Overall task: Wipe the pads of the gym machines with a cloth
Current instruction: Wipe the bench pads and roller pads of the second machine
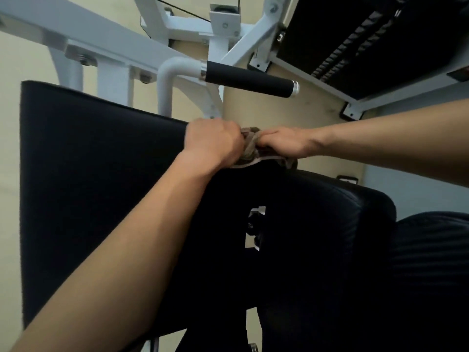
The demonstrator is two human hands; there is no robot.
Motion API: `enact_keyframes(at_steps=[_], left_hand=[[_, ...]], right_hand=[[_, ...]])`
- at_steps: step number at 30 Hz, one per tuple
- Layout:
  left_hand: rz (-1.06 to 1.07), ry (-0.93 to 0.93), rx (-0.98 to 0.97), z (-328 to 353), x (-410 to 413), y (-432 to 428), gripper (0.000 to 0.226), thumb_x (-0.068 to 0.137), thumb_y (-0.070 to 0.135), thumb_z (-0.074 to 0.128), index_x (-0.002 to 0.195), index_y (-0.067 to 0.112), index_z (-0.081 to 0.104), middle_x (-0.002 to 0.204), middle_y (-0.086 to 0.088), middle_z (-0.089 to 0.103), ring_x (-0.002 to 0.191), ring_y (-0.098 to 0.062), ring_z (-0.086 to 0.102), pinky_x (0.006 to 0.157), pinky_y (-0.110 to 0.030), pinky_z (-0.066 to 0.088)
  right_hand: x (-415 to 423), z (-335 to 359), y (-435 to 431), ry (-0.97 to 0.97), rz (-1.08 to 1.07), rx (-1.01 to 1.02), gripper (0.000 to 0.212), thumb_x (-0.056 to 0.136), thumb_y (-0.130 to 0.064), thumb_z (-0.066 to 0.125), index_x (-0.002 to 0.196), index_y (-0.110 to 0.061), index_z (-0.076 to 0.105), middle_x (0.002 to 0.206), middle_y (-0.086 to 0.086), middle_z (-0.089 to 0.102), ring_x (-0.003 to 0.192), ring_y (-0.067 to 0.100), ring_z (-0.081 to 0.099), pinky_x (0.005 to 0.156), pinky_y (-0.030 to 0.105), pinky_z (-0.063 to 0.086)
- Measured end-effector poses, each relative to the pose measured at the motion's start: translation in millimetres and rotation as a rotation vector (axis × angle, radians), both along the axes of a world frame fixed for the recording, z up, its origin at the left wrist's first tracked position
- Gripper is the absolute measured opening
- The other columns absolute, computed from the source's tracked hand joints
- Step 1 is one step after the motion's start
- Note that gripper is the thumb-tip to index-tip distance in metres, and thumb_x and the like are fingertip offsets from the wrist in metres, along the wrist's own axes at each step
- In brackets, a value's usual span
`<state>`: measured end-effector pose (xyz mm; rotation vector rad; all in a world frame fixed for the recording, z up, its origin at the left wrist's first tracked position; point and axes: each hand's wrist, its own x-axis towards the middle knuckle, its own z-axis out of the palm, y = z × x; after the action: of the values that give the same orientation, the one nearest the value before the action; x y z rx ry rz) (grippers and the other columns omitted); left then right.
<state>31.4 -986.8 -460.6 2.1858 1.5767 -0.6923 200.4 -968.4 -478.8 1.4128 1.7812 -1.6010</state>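
The large flat pad (96,189) is seen in plain matte black. To its right, a second pad (330,224) is shown in glossier black, and beyond that a black surface (431,262) is marked with fine ribbed stripes. Above the flat pad, the frame (106,47) is painted white, and a handle grip (248,78) is covered in black with silver end caps. At the pad's upper right corner, a cloth (250,146) is coloured grey-brown with a pale edge. The wall (20,59) behind is painted cream.

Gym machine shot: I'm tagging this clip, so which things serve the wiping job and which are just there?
In the job:
cloth
left hand
right hand
large black pad
black seat pad

Just there:
foam-grip handle
white frame
weight stack
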Motion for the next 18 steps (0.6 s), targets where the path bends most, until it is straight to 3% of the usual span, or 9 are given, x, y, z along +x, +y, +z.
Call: enact_keyframes(at_steps=[2, 4, 9, 12, 14, 16, 18], left_hand=[[0.084, 0.081, 0.04, 12, -32, 5, 0.038, 0.102, 0.036, 0.035, 0.114, 0.017, 0.066, 0.111, -0.016, 0.069, 0.101, -0.04, 0.065, 0.071, -0.038, 0.038], [0.093, 0.134, 0.046, 18, -43, 9, 0.038, 0.101, 0.035, 0.036, 0.112, 0.015, 0.066, 0.109, -0.016, 0.069, 0.1, -0.04, 0.066, 0.07, -0.039, 0.039], [0.028, 0.018, -0.173, -7, 23, 11, 0.047, 0.102, 0.043, 0.032, 0.12, 0.017, 0.066, 0.125, -0.017, 0.066, 0.111, -0.038, 0.063, 0.078, -0.039, 0.039], [-0.007, -0.064, -0.383, -30, 71, 17, 0.045, 0.102, 0.041, 0.034, 0.122, 0.017, 0.066, 0.131, -0.014, 0.064, 0.113, -0.034, 0.062, 0.083, -0.038, 0.042], [0.002, -0.132, -0.579, -42, 98, 21, 0.044, 0.102, 0.041, 0.037, 0.119, 0.012, 0.067, 0.132, -0.016, 0.064, 0.105, -0.032, 0.061, 0.088, -0.035, 0.044], [-0.019, -0.153, -0.73, -49, 115, 29, 0.038, 0.1, 0.038, 0.044, 0.109, 0.01, 0.069, 0.124, -0.017, 0.067, 0.093, -0.029, 0.061, 0.085, -0.032, 0.046], [-0.028, -0.139, -0.83, -55, 123, 36, 0.03, 0.096, 0.032, 0.051, 0.097, 0.01, 0.07, 0.11, -0.011, 0.072, 0.086, -0.027, 0.067, 0.083, -0.035, 0.053]], right_hand=[[-34, 1, 4, 0.141, -0.073, 0.012, 0.033, 0.105, -0.027, 0.039, 0.123, -0.022, 0.066, 0.136, 0.0, 0.061, 0.122, 0.018, 0.055, 0.102, 0.025, 0.038], [-49, 5, 7, 0.191, -0.004, 0.044, 0.035, 0.106, -0.025, 0.037, 0.127, -0.016, 0.063, 0.138, 0.003, 0.059, 0.123, 0.017, 0.053, 0.095, 0.02, 0.035], [21, -11, 3, -0.063, 0.143, 0.039, 0.041, 0.106, -0.029, 0.03, 0.114, -0.008, 0.064, 0.122, 0.009, 0.064, 0.111, 0.027, 0.057, 0.096, 0.034, 0.043], [62, -20, -19, -0.152, -0.228, -0.186, 0.038, 0.103, -0.028, 0.037, 0.082, -0.012, 0.065, 0.078, -0.001, 0.069, 0.075, 0.019, 0.062, 0.062, 0.025, 0.047], [71, -21, -38, -0.176, -0.569, -0.36, 0.037, 0.1, -0.021, 0.042, 0.066, -0.015, 0.056, 0.052, -0.003, 0.06, 0.052, 0.016, 0.053, 0.043, 0.017, 0.04], [76, -31, -54, -0.277, -0.608, -0.348, 0.032, 0.096, -0.023, 0.047, 0.067, -0.016, 0.056, 0.056, -0.002, 0.057, 0.055, 0.018, 0.049, 0.047, 0.021, 0.037], [75, -41, -62, -0.349, -0.646, -0.287, 0.023, 0.095, -0.022, 0.047, 0.078, -0.015, 0.06, 0.074, -0.003, 0.06, 0.073, 0.02, 0.053, 0.066, 0.025, 0.04]])
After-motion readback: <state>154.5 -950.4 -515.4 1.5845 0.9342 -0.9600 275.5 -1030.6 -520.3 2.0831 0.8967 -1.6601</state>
